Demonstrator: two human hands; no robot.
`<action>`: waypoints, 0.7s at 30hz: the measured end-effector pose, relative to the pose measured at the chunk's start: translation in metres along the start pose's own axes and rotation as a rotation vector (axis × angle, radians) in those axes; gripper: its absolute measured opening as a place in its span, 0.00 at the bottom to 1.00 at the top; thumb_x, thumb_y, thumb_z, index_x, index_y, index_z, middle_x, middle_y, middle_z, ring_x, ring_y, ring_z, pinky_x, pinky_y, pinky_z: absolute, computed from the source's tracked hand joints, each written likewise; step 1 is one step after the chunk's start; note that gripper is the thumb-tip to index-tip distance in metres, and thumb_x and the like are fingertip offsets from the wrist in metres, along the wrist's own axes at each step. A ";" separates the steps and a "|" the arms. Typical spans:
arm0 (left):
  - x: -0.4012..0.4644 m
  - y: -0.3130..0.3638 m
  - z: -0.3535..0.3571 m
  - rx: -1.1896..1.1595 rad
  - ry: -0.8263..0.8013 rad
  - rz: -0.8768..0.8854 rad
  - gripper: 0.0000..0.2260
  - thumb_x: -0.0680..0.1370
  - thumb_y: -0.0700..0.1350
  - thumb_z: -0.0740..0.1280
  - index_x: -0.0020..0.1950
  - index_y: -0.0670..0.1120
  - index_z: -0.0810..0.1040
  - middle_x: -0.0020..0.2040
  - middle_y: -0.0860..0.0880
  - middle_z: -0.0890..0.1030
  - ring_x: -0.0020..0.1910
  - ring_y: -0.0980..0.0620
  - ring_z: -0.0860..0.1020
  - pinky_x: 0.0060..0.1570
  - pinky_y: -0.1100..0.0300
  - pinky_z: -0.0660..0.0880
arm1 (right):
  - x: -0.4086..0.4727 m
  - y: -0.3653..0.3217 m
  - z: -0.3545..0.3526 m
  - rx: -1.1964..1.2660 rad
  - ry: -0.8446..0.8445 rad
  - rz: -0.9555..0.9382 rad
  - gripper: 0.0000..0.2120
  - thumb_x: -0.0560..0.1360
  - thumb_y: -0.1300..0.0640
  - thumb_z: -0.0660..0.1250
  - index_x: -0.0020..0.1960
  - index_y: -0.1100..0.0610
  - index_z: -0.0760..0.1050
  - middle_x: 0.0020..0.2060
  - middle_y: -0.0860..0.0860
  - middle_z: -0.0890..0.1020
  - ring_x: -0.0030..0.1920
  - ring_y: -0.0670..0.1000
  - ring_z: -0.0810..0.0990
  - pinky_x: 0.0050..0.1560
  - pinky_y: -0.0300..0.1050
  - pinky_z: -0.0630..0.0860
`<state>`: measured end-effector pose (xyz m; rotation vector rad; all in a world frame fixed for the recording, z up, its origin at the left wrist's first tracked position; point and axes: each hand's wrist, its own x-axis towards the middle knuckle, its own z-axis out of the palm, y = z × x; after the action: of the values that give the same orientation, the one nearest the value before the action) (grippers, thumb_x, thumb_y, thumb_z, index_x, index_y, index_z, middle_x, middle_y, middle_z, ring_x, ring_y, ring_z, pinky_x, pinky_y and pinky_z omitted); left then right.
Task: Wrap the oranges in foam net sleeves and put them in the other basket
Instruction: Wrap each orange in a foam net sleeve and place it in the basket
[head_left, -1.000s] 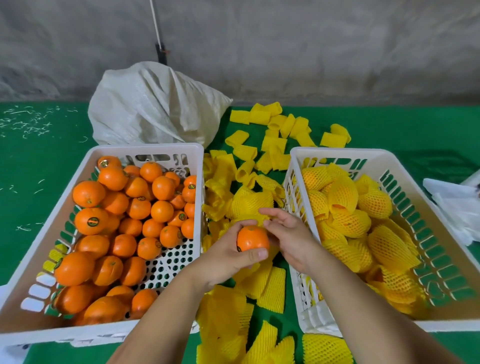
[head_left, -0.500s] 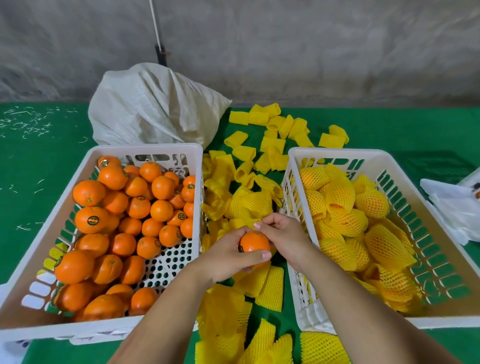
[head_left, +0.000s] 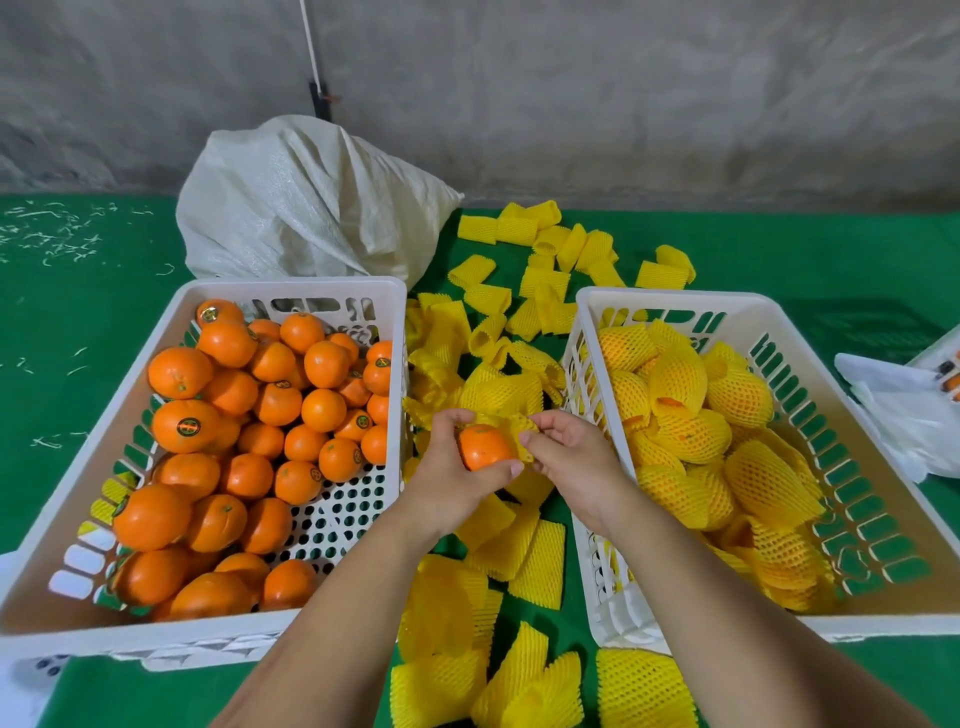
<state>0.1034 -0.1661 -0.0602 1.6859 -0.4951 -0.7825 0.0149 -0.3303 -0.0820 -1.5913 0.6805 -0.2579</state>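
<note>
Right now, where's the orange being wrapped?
Head view, centre: the orange sits in the left hand, between the two baskets, with the right hand pulling a foam net sleeve onto it.

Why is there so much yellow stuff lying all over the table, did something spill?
Nothing spilled. The loose yellow foam net sleeves lie scattered on the green table between the two white plastic baskets, ready for wrapping. One oddity: small pale scraps litter the table's far left corner.
</note>
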 end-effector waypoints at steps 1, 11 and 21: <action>0.001 -0.001 0.000 -0.022 0.028 0.019 0.36 0.74 0.51 0.80 0.74 0.60 0.61 0.64 0.52 0.72 0.56 0.49 0.80 0.51 0.54 0.84 | -0.005 -0.001 0.002 -0.011 0.020 -0.018 0.14 0.69 0.39 0.72 0.53 0.40 0.82 0.47 0.44 0.86 0.49 0.50 0.85 0.57 0.59 0.83; 0.000 -0.003 -0.002 -0.116 -0.132 0.000 0.34 0.71 0.48 0.74 0.72 0.63 0.63 0.62 0.47 0.76 0.58 0.47 0.80 0.61 0.50 0.80 | -0.036 -0.013 0.017 -0.221 0.160 -0.290 0.08 0.76 0.42 0.67 0.55 0.35 0.76 0.52 0.42 0.83 0.55 0.44 0.83 0.55 0.53 0.83; 0.000 0.002 0.002 -0.137 0.174 0.183 0.33 0.64 0.63 0.80 0.63 0.54 0.71 0.41 0.64 0.81 0.37 0.66 0.78 0.36 0.70 0.74 | -0.067 -0.050 0.017 -0.492 0.245 -0.688 0.13 0.80 0.52 0.63 0.58 0.54 0.83 0.51 0.45 0.78 0.48 0.43 0.77 0.42 0.41 0.78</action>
<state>0.1023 -0.1682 -0.0583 1.5410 -0.4568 -0.5194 -0.0153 -0.2786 -0.0214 -2.2635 0.3662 -0.8525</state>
